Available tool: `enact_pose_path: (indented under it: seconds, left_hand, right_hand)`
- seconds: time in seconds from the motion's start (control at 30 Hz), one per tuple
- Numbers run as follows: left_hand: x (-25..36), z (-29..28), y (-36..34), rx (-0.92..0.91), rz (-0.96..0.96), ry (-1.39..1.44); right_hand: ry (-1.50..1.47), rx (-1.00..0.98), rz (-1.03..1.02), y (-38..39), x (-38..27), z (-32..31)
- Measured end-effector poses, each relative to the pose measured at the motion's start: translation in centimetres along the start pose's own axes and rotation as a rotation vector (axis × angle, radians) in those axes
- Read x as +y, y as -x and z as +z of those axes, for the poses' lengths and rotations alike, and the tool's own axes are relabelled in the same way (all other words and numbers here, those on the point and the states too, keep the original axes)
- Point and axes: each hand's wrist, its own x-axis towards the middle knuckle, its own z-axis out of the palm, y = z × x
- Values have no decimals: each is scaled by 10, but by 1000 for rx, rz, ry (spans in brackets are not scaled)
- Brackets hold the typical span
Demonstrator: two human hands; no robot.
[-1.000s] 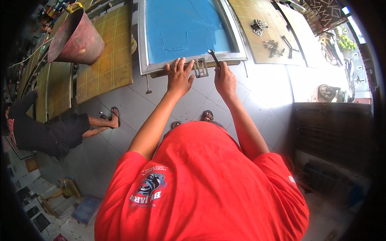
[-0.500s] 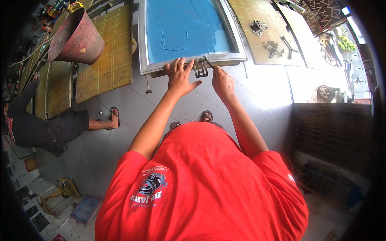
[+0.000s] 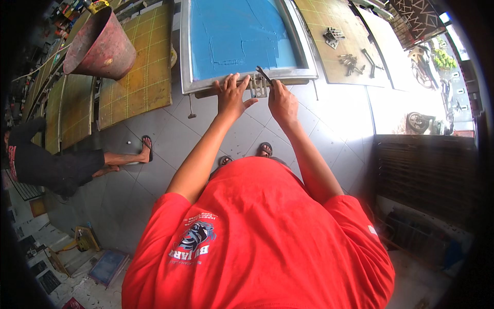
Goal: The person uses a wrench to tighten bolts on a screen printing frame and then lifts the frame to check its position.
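A silver-framed screen (image 3: 199, 83) with a blue mesh (image 3: 234, 36) is at top centre, with a metal bracket (image 3: 260, 88) at its near edge. My left hand (image 3: 232, 98) rests on that edge left of the bracket, fingers spread, holding nothing. My right hand (image 3: 283, 105) is closed on a black open-end wrench (image 3: 264, 73), which angles up and left over the bracket, its head above the frame's edge.
A pink-stained bucket (image 3: 100, 51) stands on yellowed boards (image 3: 131, 105) at left. A person in dark clothes (image 3: 46, 167) is at lower left. A board (image 3: 339, 72) with metal fittings (image 3: 352, 64) lies right. A slatted dark panel (image 3: 422, 170) is at right. Grey tiled floor (image 3: 180, 134) lies between.
The wrench has tilted left and moved over the bracket, its head shifting slightly upward since half a second ago. The other person's body and legs have shifted a little.
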Motion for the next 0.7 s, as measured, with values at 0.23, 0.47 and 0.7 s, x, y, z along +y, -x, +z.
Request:
enact_pose_path:
  seconds: [0.23,0.47,0.7]
  left_hand:
    - [3,-3,-3,-4,-8,-24]
    - [9,-10,-13,-76,-33,-61]
    - [10,-9,-11,-96,-26,-98]
  right_hand:
    - [-70,91,28,5,19,19]
    - [-723,34,518,7,32,56]
    - [-964,304,687,-5,75,64]
